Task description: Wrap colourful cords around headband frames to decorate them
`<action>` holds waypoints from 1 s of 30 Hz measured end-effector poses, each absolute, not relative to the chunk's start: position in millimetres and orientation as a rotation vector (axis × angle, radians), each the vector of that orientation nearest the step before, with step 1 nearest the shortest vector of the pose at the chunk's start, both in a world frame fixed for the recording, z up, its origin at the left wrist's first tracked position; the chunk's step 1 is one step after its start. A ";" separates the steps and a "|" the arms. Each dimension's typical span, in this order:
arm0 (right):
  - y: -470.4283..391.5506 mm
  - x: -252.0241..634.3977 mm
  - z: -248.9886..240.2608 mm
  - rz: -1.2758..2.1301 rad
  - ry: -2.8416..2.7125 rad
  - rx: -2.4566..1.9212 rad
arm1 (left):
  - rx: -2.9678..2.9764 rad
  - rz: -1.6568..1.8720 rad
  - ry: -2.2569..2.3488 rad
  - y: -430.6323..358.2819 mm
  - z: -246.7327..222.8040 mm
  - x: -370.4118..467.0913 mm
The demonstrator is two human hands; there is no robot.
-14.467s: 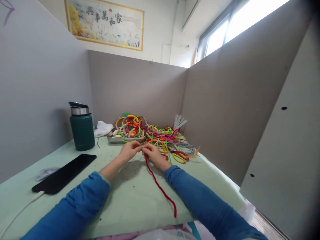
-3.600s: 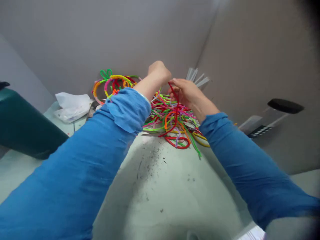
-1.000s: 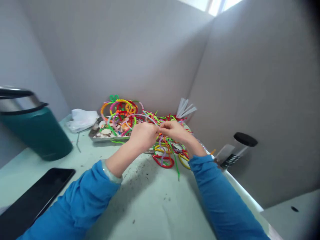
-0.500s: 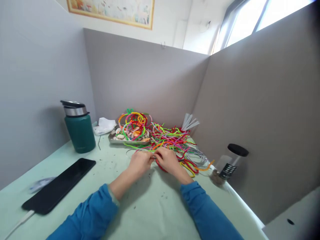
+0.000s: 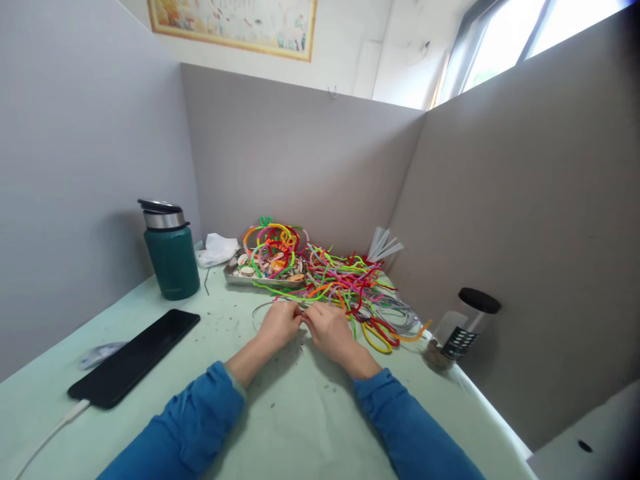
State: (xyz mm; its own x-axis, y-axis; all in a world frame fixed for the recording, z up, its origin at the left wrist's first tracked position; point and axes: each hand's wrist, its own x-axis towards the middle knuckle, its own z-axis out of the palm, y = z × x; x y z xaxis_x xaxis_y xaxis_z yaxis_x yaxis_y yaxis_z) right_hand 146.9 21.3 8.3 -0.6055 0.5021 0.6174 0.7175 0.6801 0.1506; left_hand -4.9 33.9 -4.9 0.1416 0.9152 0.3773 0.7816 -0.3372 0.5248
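Observation:
My left hand [image 5: 281, 323] and my right hand [image 5: 330, 330] meet fingertip to fingertip above the table, in front of the colourful pile. Both are closed in a pinch. Whatever lies between the fingers is too small and covered to make out. A thin grey strand [image 5: 256, 311] curves out beside my left hand. Just beyond my right hand spreads a tangle of fuzzy pipe cleaners [image 5: 345, 275] in pink, red, green and orange. Behind my left hand, a metal tray [image 5: 260, 281] holds shells or flat pieces, with bent pipe-cleaner loops [image 5: 270, 228] standing over it.
A green bottle [image 5: 173, 263] stands at left, near a black phone [image 5: 135, 360] with a white cable [image 5: 47, 437]. White tissue [image 5: 219, 248] lies by the tray. At right are a black-lidded clear jar [image 5: 463, 327] and white strips [image 5: 383, 245]. Grey partitions [image 5: 300, 147] enclose the table.
The view has shifted slightly, so the scene sits a little further right. The red strand that showed beneath my right hand is out of sight. Both hands remain pinched together.

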 end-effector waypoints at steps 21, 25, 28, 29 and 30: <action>10.1 143.8 -8.6 -0.334 -2.223 -1.038 | 1.920 1.207 1.332 42.9 -9.7 -17.5; 9.9 143.1 -10.3 -0.361 -2.217 -1.062 | 1.845 1.201 1.235 42.1 -9.2 -15.8; 10.6 143.1 -12.0 -0.364 -2.219 -1.055 | 1.842 1.204 1.221 42.7 -10.5 -15.3; 11.0 143.0 -12.8 -0.361 -2.221 -1.050 | 1.858 1.210 1.224 43.2 -11.3 -15.4; 11.4 143.0 -13.6 -0.357 -2.219 -1.048 | 1.877 1.217 1.224 43.6 -12.3 -15.6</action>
State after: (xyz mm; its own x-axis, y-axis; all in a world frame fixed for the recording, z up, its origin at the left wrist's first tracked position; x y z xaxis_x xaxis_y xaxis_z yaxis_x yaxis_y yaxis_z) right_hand 143.0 11.4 -13.6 -0.4697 0.5880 0.6585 0.7647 0.6437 -0.0293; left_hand -15.6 43.6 -12.3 0.1615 0.9128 0.3752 0.3806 -0.4084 0.8297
